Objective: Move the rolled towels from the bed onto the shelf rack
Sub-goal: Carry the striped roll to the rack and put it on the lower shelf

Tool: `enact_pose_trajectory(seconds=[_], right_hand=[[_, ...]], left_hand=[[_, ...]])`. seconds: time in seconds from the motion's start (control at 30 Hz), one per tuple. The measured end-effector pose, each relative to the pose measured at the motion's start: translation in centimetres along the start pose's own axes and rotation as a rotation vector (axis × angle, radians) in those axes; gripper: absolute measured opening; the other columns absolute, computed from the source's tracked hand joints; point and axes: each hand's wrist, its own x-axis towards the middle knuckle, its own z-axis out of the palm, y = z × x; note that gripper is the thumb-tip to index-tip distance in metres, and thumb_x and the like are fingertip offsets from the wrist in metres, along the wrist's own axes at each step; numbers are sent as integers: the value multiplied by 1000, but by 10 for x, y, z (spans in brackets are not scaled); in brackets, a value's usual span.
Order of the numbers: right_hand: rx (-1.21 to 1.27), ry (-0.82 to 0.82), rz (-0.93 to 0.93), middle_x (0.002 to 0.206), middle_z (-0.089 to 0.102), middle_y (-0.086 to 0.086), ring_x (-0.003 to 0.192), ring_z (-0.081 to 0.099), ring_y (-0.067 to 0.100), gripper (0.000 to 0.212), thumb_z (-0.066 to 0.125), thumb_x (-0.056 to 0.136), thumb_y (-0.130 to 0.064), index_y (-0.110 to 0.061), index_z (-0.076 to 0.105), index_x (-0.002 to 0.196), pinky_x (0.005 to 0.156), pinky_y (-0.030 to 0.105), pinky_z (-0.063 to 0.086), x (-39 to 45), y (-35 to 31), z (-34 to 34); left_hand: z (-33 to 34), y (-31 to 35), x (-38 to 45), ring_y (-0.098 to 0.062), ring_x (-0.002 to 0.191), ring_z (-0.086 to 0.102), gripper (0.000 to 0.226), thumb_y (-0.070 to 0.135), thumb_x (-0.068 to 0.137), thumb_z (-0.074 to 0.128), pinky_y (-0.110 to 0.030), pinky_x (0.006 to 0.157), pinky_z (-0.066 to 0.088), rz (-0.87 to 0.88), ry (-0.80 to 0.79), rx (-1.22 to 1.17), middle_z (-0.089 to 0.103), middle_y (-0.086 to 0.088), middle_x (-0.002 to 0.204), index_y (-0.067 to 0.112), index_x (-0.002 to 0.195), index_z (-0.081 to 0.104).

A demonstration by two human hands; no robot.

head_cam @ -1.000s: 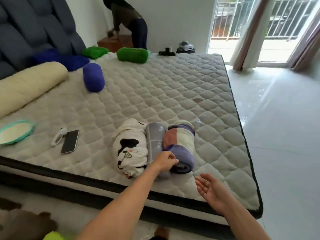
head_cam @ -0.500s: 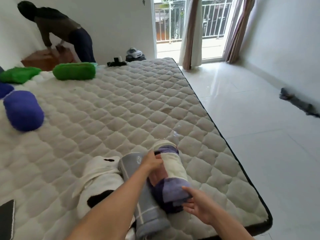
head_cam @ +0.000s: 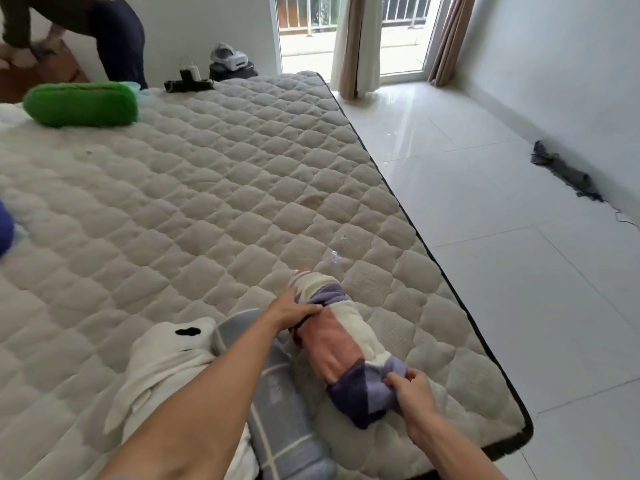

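Observation:
A rolled towel in pink, cream and purple patches (head_cam: 341, 341) lies near the right front corner of the quilted mattress (head_cam: 214, 202). My left hand (head_cam: 294, 308) grips its far end and my right hand (head_cam: 410, 388) grips its near purple end. Beside it on the left lies a grey checked rolled towel (head_cam: 287, 420), partly under my left forearm. Further left is a white rolled towel with black patches (head_cam: 162, 368). A green rolled towel (head_cam: 81, 103) rests at the far left of the bed. No shelf rack is in view.
A person (head_cam: 86, 29) bends over a wooden box at the back left. A power strip with a charger (head_cam: 188, 83) and a device on a black stool (head_cam: 230, 62) stand beyond the bed. White tiled floor (head_cam: 502, 237) lies to the right, with dark cloth (head_cam: 561, 171) by the wall.
My right hand has closed on the near end of the patchwork towel. My left hand has shifted to its far end. The view has swung right and closer.

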Motion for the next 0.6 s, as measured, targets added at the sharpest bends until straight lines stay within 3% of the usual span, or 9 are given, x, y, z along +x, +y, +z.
enact_pose_trajectory(seconds=[0.1,0.17,0.27,0.33,0.4,0.47,0.53,0.6], right_hand=[[-51,34,-35,103,66,24,92,64,34,42,66,70,-9,3,57,109,74,42,57,27,14,-16],[-42,28,-35,100,66,25,92,65,37,38,65,68,-9,3,58,104,81,48,56,34,15,-29],[77,17,-19,93,63,21,81,61,33,14,56,79,2,1,56,93,67,39,53,19,8,-48],[116,5,-23,85,59,17,70,55,27,9,50,81,6,-1,55,85,58,32,45,12,7,-63],[119,-35,-23,78,56,14,66,51,25,10,47,82,7,-1,53,81,55,31,42,7,9,-77],[83,-73,-24,79,56,15,65,50,25,12,46,82,7,-3,52,77,55,31,41,3,9,-91],[49,-121,-39,87,57,18,70,52,27,10,48,79,6,-2,53,82,57,32,42,2,4,-106],[-9,-180,-62,94,60,20,79,56,29,22,50,76,5,3,56,97,61,32,45,4,-3,-121]], left_hand=[[8,2,-2,-29,117,57,63,35,77,74,-36,97,47,-74,56,-96,59,-9,129,7,129,52],[15,1,-8,-32,115,58,61,32,77,73,-40,96,50,-110,51,-114,60,-16,127,4,127,53],[26,4,-32,-36,112,60,51,27,81,69,-36,86,51,-103,30,-73,62,-23,122,-1,122,57],[33,7,-52,-38,105,63,45,22,81,70,-34,78,50,-105,3,-58,64,-26,113,-5,115,61],[38,11,-77,-31,79,64,30,19,81,70,-32,64,53,-124,-21,-50,62,-20,87,-1,103,64],[43,16,-106,-17,57,53,14,15,83,68,-25,47,50,-173,-28,-46,52,-8,66,8,78,57],[51,20,-132,-14,52,47,22,15,84,67,-24,48,45,-211,4,-32,48,-5,61,13,69,51],[61,23,-167,-15,56,47,14,16,84,68,-23,50,42,-221,70,-37,47,-4,63,6,81,59]])
